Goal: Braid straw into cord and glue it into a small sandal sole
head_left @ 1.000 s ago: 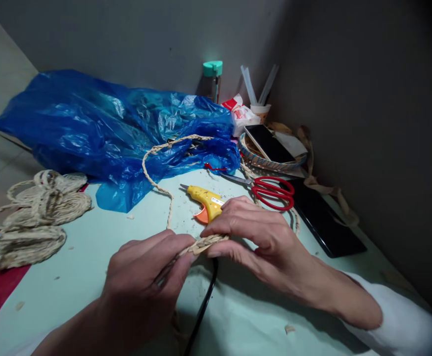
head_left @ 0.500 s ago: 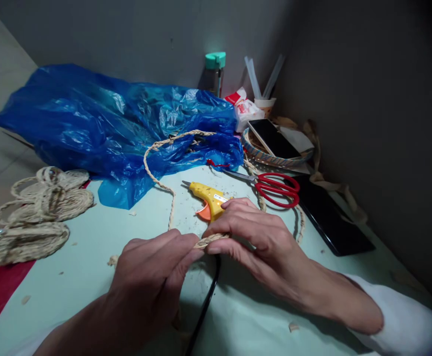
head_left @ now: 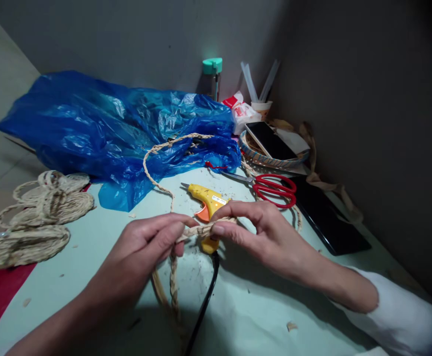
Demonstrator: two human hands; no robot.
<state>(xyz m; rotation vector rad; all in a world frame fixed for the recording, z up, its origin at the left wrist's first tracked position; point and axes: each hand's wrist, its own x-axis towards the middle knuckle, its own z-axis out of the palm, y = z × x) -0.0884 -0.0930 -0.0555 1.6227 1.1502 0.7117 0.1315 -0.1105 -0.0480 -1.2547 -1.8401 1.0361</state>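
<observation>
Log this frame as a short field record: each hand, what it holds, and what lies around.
Left hand: pinching braided straw cord
Right hand: pinching the same cord, close beside the left grip
Below hands: yellow glue gun, black cable
Behind: red scissors, blue plastic bag
Far left: woven straw pieces
Surface: pale green table

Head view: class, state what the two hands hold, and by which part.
Both hold the braided straw cord. The left hand and right hand each pinch it, thumb against fingers, at either end of a short stretch above the glue gun.
</observation>
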